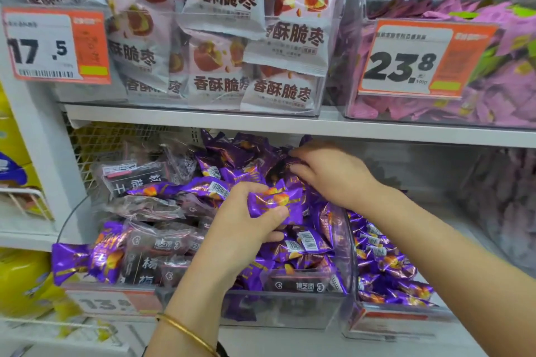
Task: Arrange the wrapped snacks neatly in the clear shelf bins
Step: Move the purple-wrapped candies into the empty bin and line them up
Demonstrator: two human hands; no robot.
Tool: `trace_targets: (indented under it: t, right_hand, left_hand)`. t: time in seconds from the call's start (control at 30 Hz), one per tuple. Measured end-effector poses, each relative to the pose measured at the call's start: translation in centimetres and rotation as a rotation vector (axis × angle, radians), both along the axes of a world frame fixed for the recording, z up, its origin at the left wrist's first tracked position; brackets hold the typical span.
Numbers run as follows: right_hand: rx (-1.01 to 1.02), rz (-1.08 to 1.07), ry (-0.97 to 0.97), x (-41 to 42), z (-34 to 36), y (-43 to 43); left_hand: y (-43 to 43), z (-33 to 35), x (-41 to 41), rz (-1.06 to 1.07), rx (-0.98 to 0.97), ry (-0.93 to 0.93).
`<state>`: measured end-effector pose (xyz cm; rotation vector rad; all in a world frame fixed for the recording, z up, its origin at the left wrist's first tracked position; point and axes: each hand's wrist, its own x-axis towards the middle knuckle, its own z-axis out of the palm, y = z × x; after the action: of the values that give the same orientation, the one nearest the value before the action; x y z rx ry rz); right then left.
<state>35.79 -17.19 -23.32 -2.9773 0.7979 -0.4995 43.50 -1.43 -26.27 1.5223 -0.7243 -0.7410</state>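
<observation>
your left hand [246, 222] pinches a purple snack [274, 201] at frame centre, held above the bin [304, 310], likely for sorting; your right hand [330, 174] reaches into the heap [240, 151] behind, its grip hidden.

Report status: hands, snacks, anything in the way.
Left hand grips one purple snack. Right hand on purple pile, grip unclear. Dark packets mixed into clear bin.

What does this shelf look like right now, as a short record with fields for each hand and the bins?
left hand: grips one purple snack
right hand: fingers in the purple pile at the back; grip unclear
lower bin: clear, purple snacks mixed with dark packs
upper shelf: pale bags; 17.5 price tag; 23.8 price tag
</observation>
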Motion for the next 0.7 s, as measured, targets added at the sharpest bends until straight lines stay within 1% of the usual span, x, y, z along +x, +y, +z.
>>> trace_targets:
  t: [0.07, 0.13, 0.27, 0.33, 0.4, 0.47, 0.5, 0.7]
  right_hand:
    - [-0.137, -0.011, 0.180, 1.0, -1.0, -0.2]
    - [-0.187, 0.000, 0.253, 1.7, -1.3, -0.3]
    - [0.008, 0.070, 0.244, 2.0, -0.6, -1.1]
    - [0.148, 0.095, 0.126, 1.7, 0.0, -1.0]
    - [0.380, 0.114, -0.064, 1.2, 0.5, -0.8]
    - [0.581, 0.142, -0.198, 1.4, 0.5, -0.6]
    - [0.620, 0.153, -0.222, 1.8, 0.4, -0.6]
    - [0.569, 0.166, -0.180, 4.0, -0.7, -0.2]
  left_hand:
    - [0.1, 0.2, -0.1, 0.007, 0.012, 0.012]
    - [0.3, 0.2, 0.0, 0.030, 0.004, 0.047]
    - [0.4, 0.1, 0.2, 0.061, -0.017, 0.083]
    - [0.4, 0.0, 0.3, 0.061, -0.034, 0.103]
    - [0.4, 0.0, 0.3, 0.074, -0.059, 0.113]
    - [0.5, 0.0, 0.5, 0.097, -0.087, 0.104]
    - [0.6, 0.1, 0.5, 0.103, -0.097, 0.097]
    - [0.9, 0.2, 0.5, 0.124, -0.116, 0.081]
